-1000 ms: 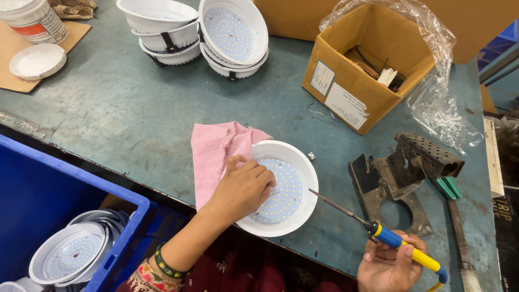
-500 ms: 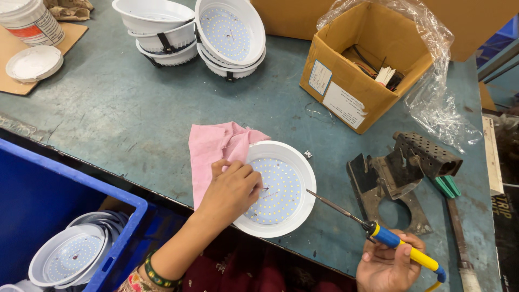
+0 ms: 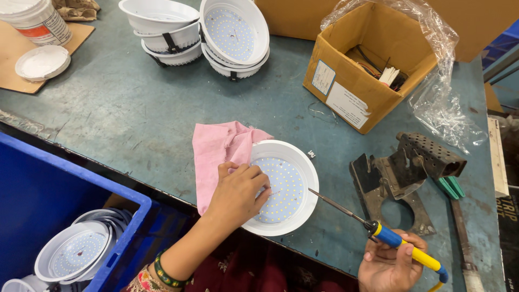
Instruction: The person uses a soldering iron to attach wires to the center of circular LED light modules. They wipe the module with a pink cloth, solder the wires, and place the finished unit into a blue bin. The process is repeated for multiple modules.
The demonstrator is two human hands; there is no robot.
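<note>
Lamp [image 3: 286, 186] at frame centre, on pink cloth [image 3: 216, 148]; my left hand [image 3: 238, 194] presses its rim, fingers curled. Right hand [image 3: 392, 265], lower right, grips soldering iron [image 3: 378, 232], tip over lamp.

A round white lamp housing [image 3: 284, 186] lies face-up near the table's front edge, its LED disc showing. A blue-and-yellow soldering iron [image 3: 378, 232] slants low, tip at the housing's right rim.

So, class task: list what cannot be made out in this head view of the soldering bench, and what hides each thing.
1. Left part of the white round lamp: covered by the left hand.
2. Right hand and the soldering iron handle end: cut off by the bottom edge.
3. Contents of the cardboard box: too small and shadowed.
4. Blue crate: cut off by the left edge.
</note>
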